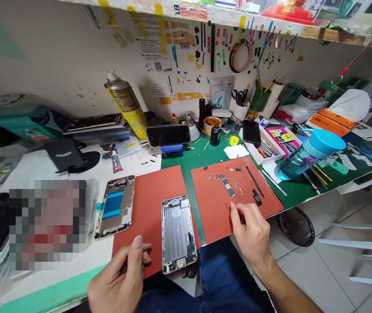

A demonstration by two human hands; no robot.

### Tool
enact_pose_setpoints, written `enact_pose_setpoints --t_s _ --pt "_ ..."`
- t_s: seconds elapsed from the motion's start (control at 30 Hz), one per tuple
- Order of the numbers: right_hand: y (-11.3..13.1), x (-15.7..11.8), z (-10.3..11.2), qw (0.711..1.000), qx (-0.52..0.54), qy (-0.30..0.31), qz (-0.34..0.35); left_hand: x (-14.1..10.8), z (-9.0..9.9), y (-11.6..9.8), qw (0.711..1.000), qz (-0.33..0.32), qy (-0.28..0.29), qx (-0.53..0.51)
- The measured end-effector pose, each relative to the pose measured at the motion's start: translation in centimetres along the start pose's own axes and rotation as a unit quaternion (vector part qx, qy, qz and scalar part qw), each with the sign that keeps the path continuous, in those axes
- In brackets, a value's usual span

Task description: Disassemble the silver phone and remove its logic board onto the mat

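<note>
My left hand hovers at the front edge of the left red mat, its fingers curled with the thumb against them; whether something small is between them is hidden. Just right of it, an opened silver phone housing lies at the mat's front edge. My right hand is over the right red mat, thumb and index finger pinched; anything in the pinch is too small to make out. Beyond it lie a logic board, small parts, a black pen-like tool and a black piece.
A phone screen assembly with blue film lies at the left. Behind stand a propped phone, a spray can and a tool box. A blue bottle leans at the right. A shelf hangs above.
</note>
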State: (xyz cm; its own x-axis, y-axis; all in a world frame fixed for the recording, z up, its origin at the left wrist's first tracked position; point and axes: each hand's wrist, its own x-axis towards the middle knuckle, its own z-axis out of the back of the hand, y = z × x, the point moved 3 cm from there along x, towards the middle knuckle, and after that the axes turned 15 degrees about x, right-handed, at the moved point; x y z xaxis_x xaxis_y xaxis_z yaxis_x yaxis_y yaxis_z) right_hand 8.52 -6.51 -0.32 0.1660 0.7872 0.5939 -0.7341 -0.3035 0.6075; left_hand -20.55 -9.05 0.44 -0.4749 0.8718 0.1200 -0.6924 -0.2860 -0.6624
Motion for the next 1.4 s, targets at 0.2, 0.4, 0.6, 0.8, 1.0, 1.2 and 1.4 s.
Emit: enact_pose_setpoints --t_s 0.2,0.4,0.6,0.8,1.0,1.2,1.4 --pt "3.1 -4.4 0.9 0.989 0.116 0.070 0.058 -0.1 -0.1 -0.7 0.997 0.048 0.007 -0.054" --pt "4.2 -7.7 -1.0 0.945 0.246 0.182 -0.118 0.5 -0.4 0.3 0.997 0.015 0.035 -0.062" --pt "4.1 -8.7 -2.3 0.768 0.385 0.306 -0.409 -0.4 -0.3 0.2 0.994 -0.064 0.059 -0.069" --pt "4.5 -8.8 -3.4 0.644 0.465 0.295 -0.531 -2.1 0.9 0.4 0.979 -0.201 -0.019 -0.024" --pt "5.2 -8.8 -3.8 0.615 0.480 0.270 -0.564 -2.3 1.4 0.9 0.931 -0.359 0.023 0.056" --pt "5.5 -8.9 -3.6 0.624 0.480 0.271 -0.554 -1.9 0.8 1.0 0.909 -0.396 0.044 0.119" --pt "6.2 -7.8 -2.2 0.690 0.439 0.284 -0.501 -2.3 0.3 0.9 0.895 -0.421 0.031 0.142"
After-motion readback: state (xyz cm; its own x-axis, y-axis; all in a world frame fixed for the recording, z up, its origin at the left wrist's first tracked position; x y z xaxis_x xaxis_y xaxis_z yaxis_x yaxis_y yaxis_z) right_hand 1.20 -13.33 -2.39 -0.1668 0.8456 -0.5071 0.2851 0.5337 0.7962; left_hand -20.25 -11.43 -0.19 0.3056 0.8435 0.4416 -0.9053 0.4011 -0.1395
